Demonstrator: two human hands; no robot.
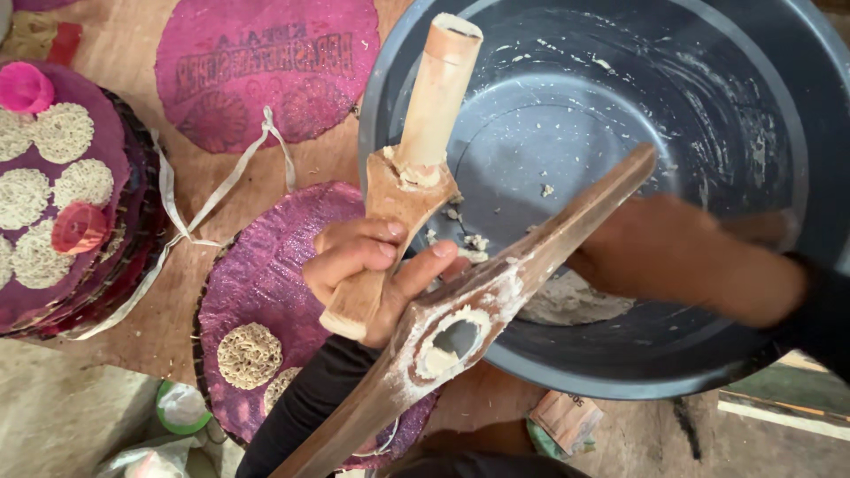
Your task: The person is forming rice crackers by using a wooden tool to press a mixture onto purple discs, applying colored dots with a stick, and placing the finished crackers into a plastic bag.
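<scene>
My left hand [363, 270] grips the wooden handle of a two-part noodle press [416, 168], whose pale plunger cylinder sticks up over the rim of a large grey basin [770, 80]. The press's second arm [531, 257], a long wooden bar with a round dough-smeared hole, lies diagonally across the middle. My right hand [673, 252], blurred, reaches down inside the basin next to a lump of white dough [567, 301]. I cannot tell whether its fingers hold dough.
A purple woven mat [266, 283] under my left hand bears small noodle nests. A stack of such mats [53, 195] with nests and pink round pieces stands at left. Another mat [266, 71] lies at the top. A white strap [221, 186] crosses the wooden surface.
</scene>
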